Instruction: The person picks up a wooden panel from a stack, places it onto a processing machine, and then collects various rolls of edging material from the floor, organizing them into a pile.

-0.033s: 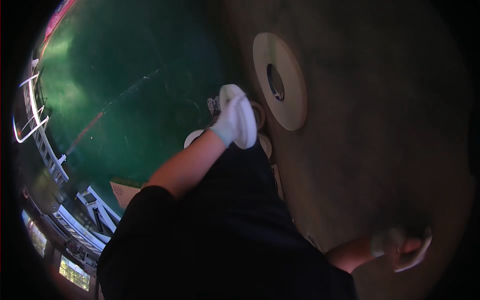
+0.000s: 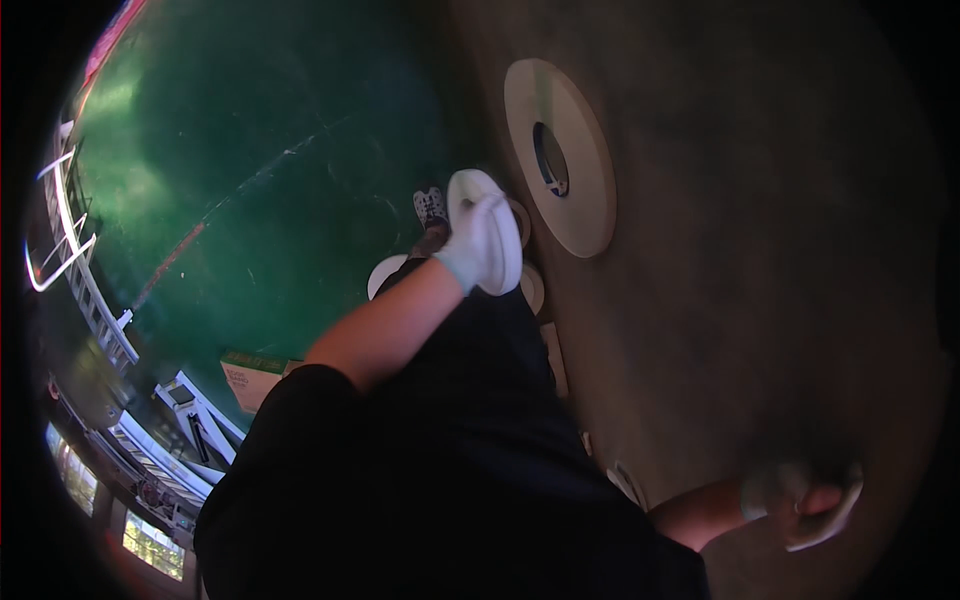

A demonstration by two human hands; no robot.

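My left hand, in a pale glove, grips a white ring-shaped roll in front of my dark clothing. The roll is tilted and its hole shows near the top. At the lower right, my right hand is raised beside a dim brown surface. Its glove leaves some fingers bare, and they are curled by a pale, thin edge; blur and shadow hide what it is. A large cream coil with a dark centre hole lies against the brown surface, apart from both hands.
Several pale rolls are partly hidden beside my body, and a white disc shows left of it. A cardboard box stands on the green floor. White metal frames line the left. A patterned shoe shows near my left hand.
My left hand and the white roll have shifted slightly right. More of the shoe and the box shows. My right hand stays nearly in place.
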